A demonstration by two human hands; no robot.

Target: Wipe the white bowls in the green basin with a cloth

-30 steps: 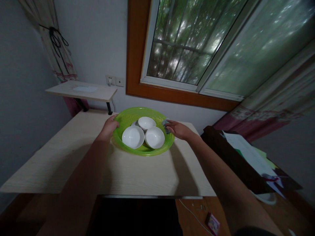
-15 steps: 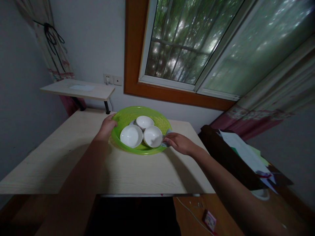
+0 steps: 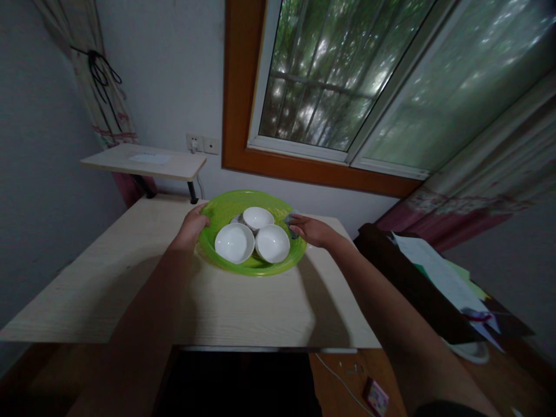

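A round green plastic basin (image 3: 284, 266) rests on the table, with three white bowls inside: one at the left (image 3: 234, 243), one at the right (image 3: 272, 244) and one at the back (image 3: 258, 219). My left hand (image 3: 194, 226) grips the basin's left rim, thumb over the edge. At the right side of the basin, my right hand (image 3: 313, 230) is closed on a small greyish cloth (image 3: 292, 220), which lies against the basin's inner wall near the rim. Something patterned beside the back bowl is mostly hidden.
The pale wooden table (image 3: 243, 313) carries a small raised shelf (image 3: 147, 162) at the back left. Behind it are wall sockets (image 3: 202, 144) and a barred window (image 3: 321, 81). A dark brown piece of furniture with papers (image 3: 438, 278) stands at the right.
My right hand has moved with the cloth upward along the basin's right side, from beside the right bowl. The left hand keeps its hold; the view has shifted slightly.
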